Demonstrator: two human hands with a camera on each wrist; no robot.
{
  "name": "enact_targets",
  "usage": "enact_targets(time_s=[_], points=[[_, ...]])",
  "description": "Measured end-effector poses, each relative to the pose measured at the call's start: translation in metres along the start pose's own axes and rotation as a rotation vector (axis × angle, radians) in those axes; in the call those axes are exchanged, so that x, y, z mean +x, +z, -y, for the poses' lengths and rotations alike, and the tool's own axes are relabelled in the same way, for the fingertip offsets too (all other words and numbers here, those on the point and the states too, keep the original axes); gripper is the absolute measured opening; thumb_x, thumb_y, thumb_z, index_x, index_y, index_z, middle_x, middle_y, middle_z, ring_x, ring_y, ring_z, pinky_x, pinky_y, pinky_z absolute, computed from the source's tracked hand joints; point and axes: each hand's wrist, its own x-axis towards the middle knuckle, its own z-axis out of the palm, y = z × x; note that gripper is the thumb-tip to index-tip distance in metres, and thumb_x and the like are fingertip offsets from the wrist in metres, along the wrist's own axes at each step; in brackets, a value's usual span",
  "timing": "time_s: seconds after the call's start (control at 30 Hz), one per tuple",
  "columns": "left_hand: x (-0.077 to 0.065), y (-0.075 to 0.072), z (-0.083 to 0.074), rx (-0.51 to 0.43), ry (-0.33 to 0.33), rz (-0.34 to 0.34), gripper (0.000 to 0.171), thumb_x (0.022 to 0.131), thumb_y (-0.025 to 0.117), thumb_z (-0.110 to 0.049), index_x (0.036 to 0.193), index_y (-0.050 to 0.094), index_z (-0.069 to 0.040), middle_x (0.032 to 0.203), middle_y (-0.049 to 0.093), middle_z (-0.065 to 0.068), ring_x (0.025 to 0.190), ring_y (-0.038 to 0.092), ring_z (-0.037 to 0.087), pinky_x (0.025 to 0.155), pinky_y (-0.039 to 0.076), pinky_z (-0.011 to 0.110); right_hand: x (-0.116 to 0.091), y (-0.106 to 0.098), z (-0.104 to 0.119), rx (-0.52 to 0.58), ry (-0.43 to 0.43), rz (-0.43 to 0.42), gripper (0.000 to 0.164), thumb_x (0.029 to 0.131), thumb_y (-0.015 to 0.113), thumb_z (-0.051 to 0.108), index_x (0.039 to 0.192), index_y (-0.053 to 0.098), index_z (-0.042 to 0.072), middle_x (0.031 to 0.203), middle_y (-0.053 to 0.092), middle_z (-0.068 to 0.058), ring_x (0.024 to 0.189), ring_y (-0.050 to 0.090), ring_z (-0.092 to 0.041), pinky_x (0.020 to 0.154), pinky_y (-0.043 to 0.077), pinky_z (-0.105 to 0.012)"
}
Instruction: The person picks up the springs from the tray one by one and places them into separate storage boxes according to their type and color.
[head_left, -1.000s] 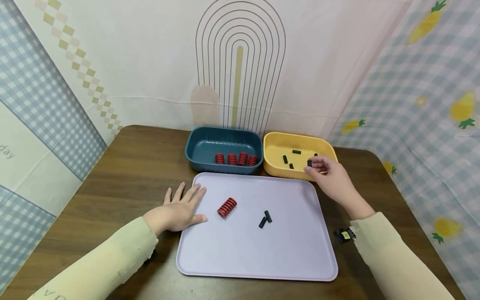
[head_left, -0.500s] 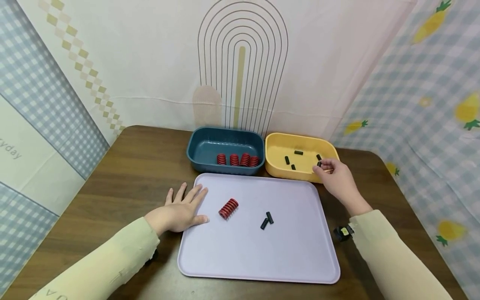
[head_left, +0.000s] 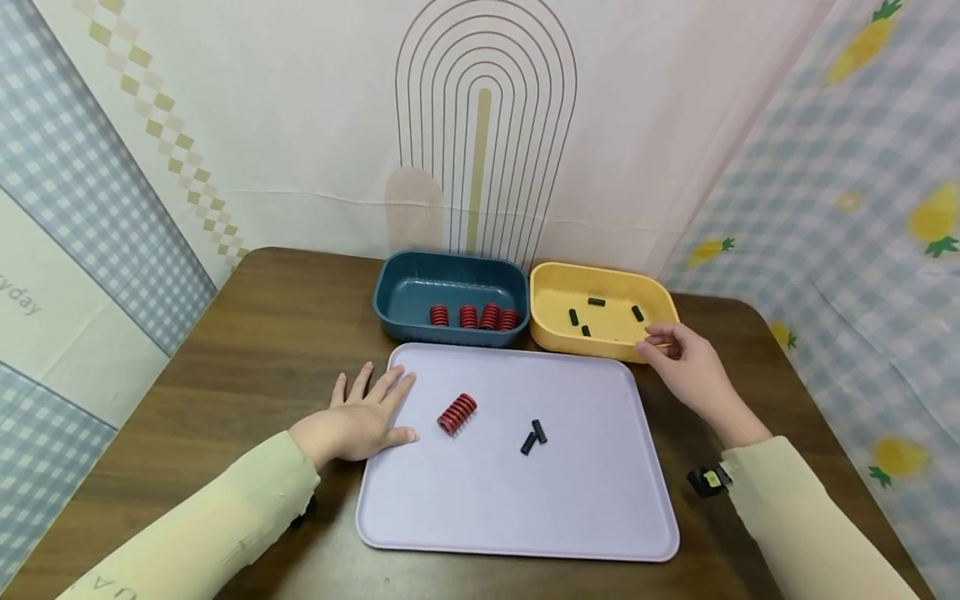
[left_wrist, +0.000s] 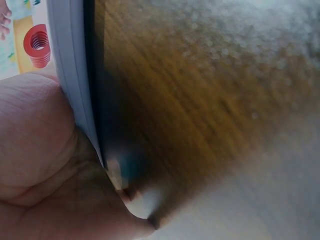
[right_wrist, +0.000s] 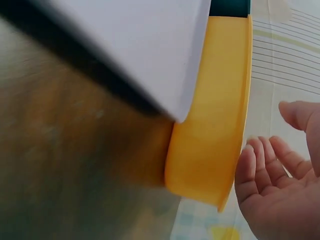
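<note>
My left hand (head_left: pixel 358 421) lies with spread fingers on the left rim of the lilac tray (head_left: pixel 517 500) and the table beside it. A red coil spring (head_left: pixel 457 413) and two small black springs (head_left: pixel 538 431) lie on that tray. My right hand (head_left: pixel 686 367) hovers at the front right rim of the yellow bin (head_left: pixel 555 333), fingers loosely bent. In the right wrist view, thumb and fingers (right_wrist: pixel 260 167) stand apart with nothing between them. Several small black springs (head_left: pixel 637 313) lie inside the yellow bin; its near wall hides part of its floor.
A dark teal bin (head_left: pixel 420 333) with several red springs (head_left: pixel 490 316) stands left of the yellow bin, behind the tray. All rest on a brown wooden table (head_left: pixel 247 333). Patterned cloth (head_left: pixel 322 108) hangs behind and at both sides.
My right hand moved a little right along the yellow bin and let go of the small black spring it pinched. My left hand has stayed in place.
</note>
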Motion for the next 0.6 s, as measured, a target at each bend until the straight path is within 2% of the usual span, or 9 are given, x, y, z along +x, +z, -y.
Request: enact_targets(time_s=[0.13,0.37,0.6], points=[[-0.002,-0.003,-0.002,0.002,0.006,0.008,0.092,0.089,0.043,-0.07,0.157,0.002,-0.024,0.161,-0.005,0.003,0.142,-0.014,0.041,0.105,-0.01,0.067,-0.016,-0.002,-0.009,0.005,0.014,0.042,0.05,0.093,0.062,0.043,0.123,0.058,0.003,0.107,0.062,-0.012,0.092,0.056,-0.022,0.068,0.049,-0.019],[-0.012,-0.013,-0.007,0.0,0.044,0.004,0.087,0.093,0.044,-0.063,0.157,0.005,-0.018,0.161,-0.002,0.008,0.142,-0.011,0.045,0.103,-0.009,0.069,-0.035,0.005,-0.028,0.096,0.123,0.207,0.054,0.092,0.065,0.038,0.128,0.053,0.0,0.115,0.06,-0.016,0.099,0.06,-0.026,0.078,0.053,-0.034],[-0.008,-0.01,-0.004,-0.02,0.035,0.021,0.09,0.092,0.045,-0.065,0.157,0.002,-0.019,0.161,-0.005,0.007,0.141,-0.013,0.044,0.103,-0.012,0.068,-0.044,0.012,-0.037,0.131,0.195,0.328,0.058,0.087,0.073,0.03,0.129,0.051,-0.002,0.114,0.059,-0.015,0.103,0.057,-0.025,0.081,0.051,-0.03]])
